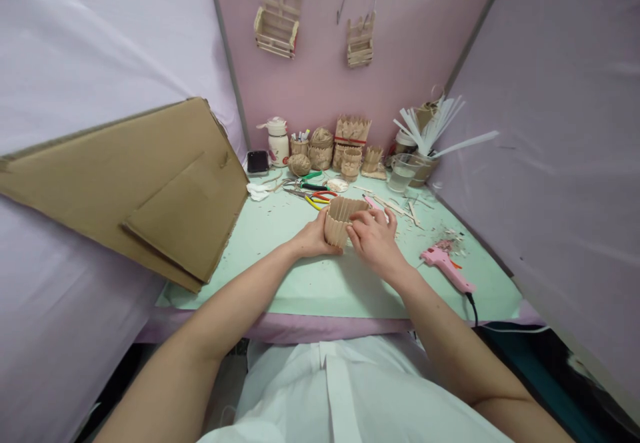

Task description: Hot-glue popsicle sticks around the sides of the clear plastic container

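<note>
A small round container made of upright wooden sticks lies tilted on the pale green mat. My left hand cups its left side near the base. My right hand presses its fingers against the right side of the container. Both hands grip it between them at the middle of the mat.
A pink glue gun lies to the right with its cord over the edge. Pliers and cutters, loose sticks, a glass cup, finished stick baskets and a twine ball stand behind. Cardboard sheets lean at left.
</note>
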The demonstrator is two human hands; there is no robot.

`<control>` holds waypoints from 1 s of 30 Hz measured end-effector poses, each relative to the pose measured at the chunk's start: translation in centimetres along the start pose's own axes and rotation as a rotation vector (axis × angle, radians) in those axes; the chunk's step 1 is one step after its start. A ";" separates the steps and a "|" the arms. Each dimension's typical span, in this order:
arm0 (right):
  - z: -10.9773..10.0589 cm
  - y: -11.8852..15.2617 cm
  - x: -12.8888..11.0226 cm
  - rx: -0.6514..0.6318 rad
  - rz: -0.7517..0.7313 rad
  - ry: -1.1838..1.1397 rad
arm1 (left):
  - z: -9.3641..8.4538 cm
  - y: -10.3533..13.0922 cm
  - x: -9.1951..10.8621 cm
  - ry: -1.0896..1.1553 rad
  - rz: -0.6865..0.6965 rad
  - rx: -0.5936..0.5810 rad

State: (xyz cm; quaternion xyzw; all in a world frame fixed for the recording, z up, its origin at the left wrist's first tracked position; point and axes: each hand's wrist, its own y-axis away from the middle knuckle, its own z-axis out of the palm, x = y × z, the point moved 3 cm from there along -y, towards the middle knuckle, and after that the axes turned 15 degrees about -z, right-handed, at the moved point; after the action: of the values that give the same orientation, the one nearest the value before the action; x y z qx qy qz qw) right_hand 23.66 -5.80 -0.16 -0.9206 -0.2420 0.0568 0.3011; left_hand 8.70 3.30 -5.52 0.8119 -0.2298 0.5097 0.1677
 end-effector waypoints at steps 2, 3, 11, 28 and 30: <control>-0.2 0.0 0.1 -0.004 0.016 -0.031 | -0.1 0.0 0.1 -0.011 0.019 -0.020; -0.4 0.0 0.1 0.005 0.026 -0.043 | -0.1 0.0 0.2 -0.023 0.025 -0.038; -1.5 0.7 -0.3 0.189 -0.059 -0.089 | -0.6 0.1 0.9 -0.082 0.091 -0.104; -1.0 1.1 -0.1 0.324 -0.127 -0.029 | -0.1 0.3 1.1 -0.053 0.026 -0.042; -1.0 1.1 -0.1 0.329 -0.132 -0.028 | -0.1 0.3 1.1 -0.049 0.029 -0.039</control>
State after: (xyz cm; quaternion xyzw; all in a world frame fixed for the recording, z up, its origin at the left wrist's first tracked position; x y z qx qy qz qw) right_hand 24.27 -7.11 0.04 -0.8401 -0.2937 0.0885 0.4474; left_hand 8.86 2.86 -4.43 0.8173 -0.2554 0.4875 0.1707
